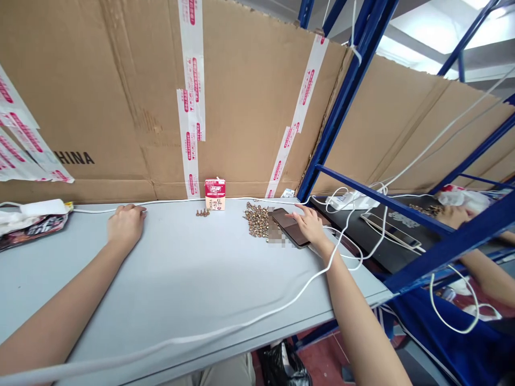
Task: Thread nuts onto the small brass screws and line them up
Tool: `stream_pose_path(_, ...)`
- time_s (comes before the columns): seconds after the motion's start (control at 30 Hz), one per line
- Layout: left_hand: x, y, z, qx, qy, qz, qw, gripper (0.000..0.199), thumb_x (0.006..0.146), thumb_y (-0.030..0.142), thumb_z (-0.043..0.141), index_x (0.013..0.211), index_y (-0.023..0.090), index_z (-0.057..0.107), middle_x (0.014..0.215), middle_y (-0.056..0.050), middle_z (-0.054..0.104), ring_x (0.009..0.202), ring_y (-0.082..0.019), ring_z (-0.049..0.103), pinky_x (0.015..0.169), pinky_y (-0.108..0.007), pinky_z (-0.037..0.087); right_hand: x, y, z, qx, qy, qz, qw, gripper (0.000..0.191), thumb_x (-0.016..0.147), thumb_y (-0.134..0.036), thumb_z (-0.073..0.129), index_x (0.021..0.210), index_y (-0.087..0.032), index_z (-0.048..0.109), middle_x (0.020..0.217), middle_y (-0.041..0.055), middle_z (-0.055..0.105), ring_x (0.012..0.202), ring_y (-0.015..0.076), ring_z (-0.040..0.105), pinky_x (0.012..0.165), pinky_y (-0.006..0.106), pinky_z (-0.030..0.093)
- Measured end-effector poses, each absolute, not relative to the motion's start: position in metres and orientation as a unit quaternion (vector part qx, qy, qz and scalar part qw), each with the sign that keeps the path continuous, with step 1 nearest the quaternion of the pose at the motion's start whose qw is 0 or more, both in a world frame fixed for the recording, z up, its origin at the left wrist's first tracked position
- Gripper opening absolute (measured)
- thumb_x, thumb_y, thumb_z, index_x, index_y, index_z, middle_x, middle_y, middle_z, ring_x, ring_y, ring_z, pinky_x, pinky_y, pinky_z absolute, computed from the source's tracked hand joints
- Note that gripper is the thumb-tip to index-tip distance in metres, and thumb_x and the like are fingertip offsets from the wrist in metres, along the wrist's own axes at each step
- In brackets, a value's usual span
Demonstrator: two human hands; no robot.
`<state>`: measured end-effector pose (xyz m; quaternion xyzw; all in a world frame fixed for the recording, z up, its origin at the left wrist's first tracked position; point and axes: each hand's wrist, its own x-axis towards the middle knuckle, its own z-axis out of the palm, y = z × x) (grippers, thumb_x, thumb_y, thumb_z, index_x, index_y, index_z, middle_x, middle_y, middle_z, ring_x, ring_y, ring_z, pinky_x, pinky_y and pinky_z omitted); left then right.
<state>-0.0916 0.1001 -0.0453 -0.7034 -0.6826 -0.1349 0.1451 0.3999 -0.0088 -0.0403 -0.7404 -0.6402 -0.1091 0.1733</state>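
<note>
My left hand (125,224) rests on the grey table (181,284) near its back edge, fingers curled together over the white cable; whether anything is under them is hidden. On the right, my right hand (309,224) lies over a dark phone (290,227), fingers spread, with fingertips on or just above its screen. Just left of the phone is a loose pile of small brass-coloured metal parts (256,219). A few similar parts (203,213) stand beside a red and cream drink carton (215,194) at the back.
A cardboard wall (249,96) stands behind the table. The blue metal frame (341,102) rises at the right. A white cable (241,324) crosses the front. Beyond the frame are a power strip (352,200) and another person's hand (453,215). A package (34,225) lies far left.
</note>
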Motion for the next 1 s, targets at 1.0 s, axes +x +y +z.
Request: stream_pose_path(1.0,-0.091,0.103,-0.044,-0.702,-0.673,-0.185,0.143,0.022,0.084,0.032,0.046,0.084,0.018,0.062,0.091,-0.008,0.061,0.094,-0.026,0.049,0.072,-0.032,0.041,0.402,-0.022,-0.024,-0.756,-0.63,-0.109,0.138,0.045,0.09,-0.049,0.021,0.106,-0.04,0.062,0.137,-0.003,0.039,0.121,0.0278,0.036,0.091,0.053,0.038)
